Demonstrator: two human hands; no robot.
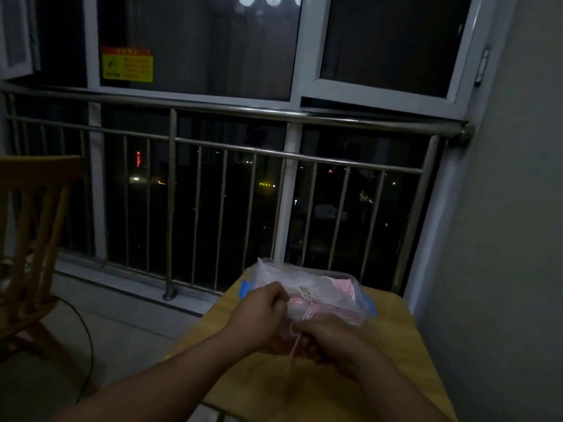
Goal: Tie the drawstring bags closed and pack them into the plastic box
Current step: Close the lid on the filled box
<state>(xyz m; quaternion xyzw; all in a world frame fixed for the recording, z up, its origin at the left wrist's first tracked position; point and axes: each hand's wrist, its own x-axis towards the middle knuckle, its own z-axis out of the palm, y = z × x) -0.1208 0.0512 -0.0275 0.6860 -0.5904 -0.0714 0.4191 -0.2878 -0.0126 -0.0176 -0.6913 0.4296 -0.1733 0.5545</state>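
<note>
Tabletop: a pale wooden tabletop (304, 394) filled the lower right of the view and stood close against a grey wall (505, 239).
Room: it was dim, with a night view through a tall window (213, 41) that carried a yellow sticker (128, 66); a steel railing (243, 112) ran across in front of the glass.
Floor: a pale floor (137, 315) lay to the left, with a dark cable (90, 345) curving over it.
Chair: a wooden chair (33, 226) stood at the left edge, well apart from the tabletop.
Plastic box: the clear plastic box (370, 307) with blue latches sat at the far end of the tabletop, just beyond both hands.
Packed bags: sheer white and pink packed bags (329, 295) were heaped in the box, rising above its rim.
Drawstring bag: a sheer drawstring bag (281, 341) with reddish contents was held between the hands, low over the tabletop and in front of the box.
Left hand: the left hand (262, 312) reached in from the lower left with knuckles up; its grip was clenched at the top of the bag.
Right hand: the right hand (332, 342) lay nearer the camera, fingers curled under; its grip pinched the pink drawstring (296, 341), whose loose end hung below it.
</note>
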